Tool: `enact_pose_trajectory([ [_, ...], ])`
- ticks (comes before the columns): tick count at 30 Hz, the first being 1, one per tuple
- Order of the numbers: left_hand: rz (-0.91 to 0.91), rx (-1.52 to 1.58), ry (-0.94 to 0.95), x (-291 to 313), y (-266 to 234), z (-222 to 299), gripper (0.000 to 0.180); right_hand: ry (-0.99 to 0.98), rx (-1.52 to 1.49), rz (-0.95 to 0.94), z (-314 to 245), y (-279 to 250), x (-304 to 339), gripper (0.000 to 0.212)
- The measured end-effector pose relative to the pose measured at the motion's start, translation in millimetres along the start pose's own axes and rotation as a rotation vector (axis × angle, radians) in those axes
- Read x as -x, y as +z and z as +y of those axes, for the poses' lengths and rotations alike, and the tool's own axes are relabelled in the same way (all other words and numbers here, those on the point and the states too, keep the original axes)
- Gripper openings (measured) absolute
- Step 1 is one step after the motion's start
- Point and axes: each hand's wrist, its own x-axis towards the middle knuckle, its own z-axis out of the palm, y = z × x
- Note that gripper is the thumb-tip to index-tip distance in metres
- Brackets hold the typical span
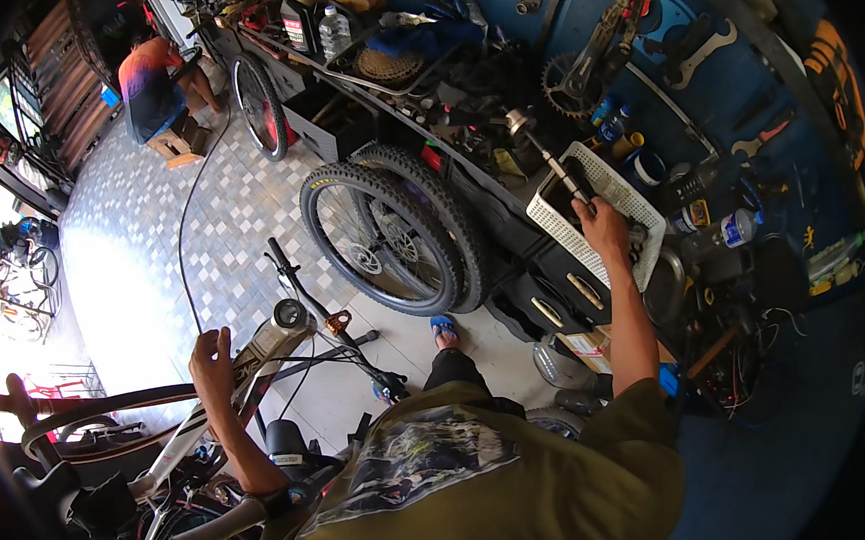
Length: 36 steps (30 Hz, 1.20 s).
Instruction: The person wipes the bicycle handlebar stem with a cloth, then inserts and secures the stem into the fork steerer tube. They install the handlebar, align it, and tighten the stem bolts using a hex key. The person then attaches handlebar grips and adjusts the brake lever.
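Observation:
My right hand [604, 230] is closed round the lower end of a long metal rod tool [552, 163] with a round metal end piece. It holds the tool over a white perforated plastic basket [546, 218] on the workbench, with metal parts inside. My left hand [210, 363] is raised beside the head tube of a white bicycle frame [272, 339], its fingers drawn together. Whether anything small is between them is hidden. The open top of the head tube [289, 312] faces up. A handlebar [296, 286] hangs beside it, with cables still running to the frame.
Two bicycle wheels [380, 238] lean against the bench. Tools, bottles and a cassette [387, 64] crowd the bench top; wrenches [706, 54] hang on the blue wall. A co-worker [155, 85] crouches at far left. A dark hose [183, 222] crosses the tiled floor.

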Motion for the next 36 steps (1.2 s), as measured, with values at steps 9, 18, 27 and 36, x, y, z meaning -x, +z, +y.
enact_pose_trajectory([
  [9,0.007,-0.038,-0.055,10,-1,11,0.045,0.129,0.075,-0.043,17,24,-33,0.066],
  [18,0.111,-0.049,-0.024,23,-4,10,0.034,0.010,0.376,-0.055,-5,15,-73,0.048],
  [27,-0.004,-0.088,-0.030,25,4,28,0.030,-0.905,-0.681,-0.479,-233,70,88,0.031],
  [36,-0.151,-0.033,-0.011,24,19,52,0.046,-0.776,-0.828,-0.980,-348,117,179,0.033],
])
